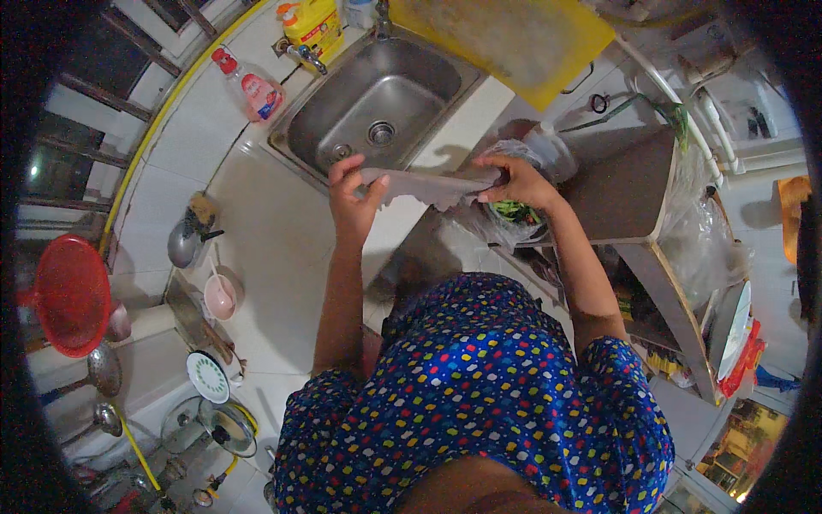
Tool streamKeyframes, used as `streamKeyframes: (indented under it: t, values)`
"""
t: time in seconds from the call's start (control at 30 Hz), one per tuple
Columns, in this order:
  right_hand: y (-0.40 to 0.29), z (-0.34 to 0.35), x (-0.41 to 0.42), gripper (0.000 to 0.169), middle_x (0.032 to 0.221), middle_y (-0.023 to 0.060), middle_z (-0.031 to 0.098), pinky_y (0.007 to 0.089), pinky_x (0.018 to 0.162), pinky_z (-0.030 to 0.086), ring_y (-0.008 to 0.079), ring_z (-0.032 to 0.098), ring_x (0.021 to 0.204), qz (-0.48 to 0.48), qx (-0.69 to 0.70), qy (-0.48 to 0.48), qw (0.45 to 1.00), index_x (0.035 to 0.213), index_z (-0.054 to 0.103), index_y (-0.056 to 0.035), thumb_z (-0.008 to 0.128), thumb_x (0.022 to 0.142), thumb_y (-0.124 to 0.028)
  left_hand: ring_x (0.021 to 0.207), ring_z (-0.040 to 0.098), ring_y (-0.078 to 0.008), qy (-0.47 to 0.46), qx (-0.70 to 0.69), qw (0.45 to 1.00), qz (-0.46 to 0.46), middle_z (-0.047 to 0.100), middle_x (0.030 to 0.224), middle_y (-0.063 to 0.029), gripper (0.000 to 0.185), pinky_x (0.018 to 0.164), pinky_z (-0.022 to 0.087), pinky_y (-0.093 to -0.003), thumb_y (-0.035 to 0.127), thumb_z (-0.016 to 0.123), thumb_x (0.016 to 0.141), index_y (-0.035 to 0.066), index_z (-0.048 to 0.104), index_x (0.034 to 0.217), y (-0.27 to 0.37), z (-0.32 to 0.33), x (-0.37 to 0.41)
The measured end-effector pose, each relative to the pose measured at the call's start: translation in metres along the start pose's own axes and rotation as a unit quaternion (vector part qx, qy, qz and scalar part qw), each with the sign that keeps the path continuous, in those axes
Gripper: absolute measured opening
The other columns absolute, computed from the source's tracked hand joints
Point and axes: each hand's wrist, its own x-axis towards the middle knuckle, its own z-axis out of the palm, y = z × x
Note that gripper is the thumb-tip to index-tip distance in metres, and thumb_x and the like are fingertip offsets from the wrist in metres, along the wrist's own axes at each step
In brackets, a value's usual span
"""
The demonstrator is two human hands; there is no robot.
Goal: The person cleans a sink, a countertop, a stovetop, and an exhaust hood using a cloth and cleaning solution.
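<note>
A limp grey cloth or thin sheet (424, 186) with a ragged lower edge stretches sideways in front of me. It hangs between my two hands, near the sink's front corner. My left hand (355, 205) grips its left end between thumb and fingers. At the other end, my right hand (519, 183) pinches the sheet with the fingers bent around it. Just below the right hand, chopped green vegetables (514, 211) show inside a container with clear plastic around it. The stainless steel sink (398, 96) lies beyond my hands, with its drain visible.
A yellow cutting board (514, 45) leans beside the sink at upper right. A pink-labelled bottle (260, 96) and a yellow jug (311, 29) stand by the wall. On the left are a pink bowl (220, 297) and a red plastic basin (72, 295). A brown-topped cabinet (623, 180) stands right.
</note>
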Motion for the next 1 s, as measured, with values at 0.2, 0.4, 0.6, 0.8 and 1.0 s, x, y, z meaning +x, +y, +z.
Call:
streamKeyframes:
  t: [0.2, 0.4, 0.6, 0.8, 1.0]
  values:
    - [0.033, 0.012, 0.009, 0.025, 0.102, -0.0018, 0.065, 0.0222, 0.082, 0.045, 0.0068, 0.056, 0.087, 0.086, 0.098, -0.051, 0.99, 0.103, 0.07, -0.001, 0.072, 0.087, -0.019, 0.079, 0.054, -0.0076, -0.074, -0.257, 0.942, -0.204, 0.061, 0.087, -0.0017, 0.014, 0.074, 0.045, -0.0248, 0.014, 0.062, 0.092, 0.0, 0.061, 0.094, 0.019, 0.001, 0.01]
    - [0.032, 0.02, 0.011, 0.028, 0.101, -0.0041, 0.063, 0.0249, 0.089, 0.041, 0.0072, 0.054, 0.096, -0.041, 0.019, 0.034, 0.998, 0.098, 0.07, 0.0002, 0.067, 0.091, -0.026, 0.071, 0.049, -0.0048, -0.06, -0.187, 0.958, -0.211, 0.057, 0.078, 0.0018, 0.015, 0.065, 0.041, -0.0226, 0.014, 0.061, 0.094, 0.002, 0.057, 0.088, 0.004, -0.002, 0.022]
    - [0.023, 0.016, 0.004, 0.03, 0.112, -0.0003, 0.063, 0.0302, 0.093, 0.044, 0.015, 0.057, 0.104, 0.119, 0.292, -0.006, 0.949, 0.109, 0.068, -0.0074, 0.068, 0.089, -0.03, 0.07, 0.048, -0.0044, -0.055, -0.226, 0.951, -0.204, 0.056, 0.077, 0.0022, 0.015, 0.064, 0.041, -0.0221, 0.015, 0.062, 0.093, 0.002, 0.057, 0.087, 0.012, 0.0, 0.032]
    - [0.005, 0.039, -0.012, 0.029, 0.109, -0.0008, 0.061, 0.0274, 0.087, 0.046, 0.0123, 0.057, 0.098, 0.136, 0.491, 0.103, 0.854, 0.112, 0.062, -0.0085, 0.067, 0.087, -0.022, 0.074, 0.055, -0.0068, -0.053, -0.224, 0.95, -0.21, 0.06, 0.077, -0.0002, 0.013, 0.068, 0.045, -0.0237, 0.013, 0.065, 0.09, 0.002, 0.059, 0.092, -0.006, 0.013, 0.032]
    - [0.03, 0.058, -0.006, 0.029, 0.112, 0.0029, 0.059, 0.0322, 0.088, 0.049, 0.0174, 0.058, 0.1, 0.008, 0.552, 0.101, 0.828, 0.114, 0.06, -0.0071, 0.064, 0.086, -0.016, 0.074, 0.059, -0.0114, 0.027, -0.021, 0.993, -0.109, 0.062, 0.083, -0.0028, 0.015, 0.065, 0.047, -0.0263, 0.012, 0.071, 0.084, 0.004, 0.062, 0.093, 0.013, 0.033, 0.024]
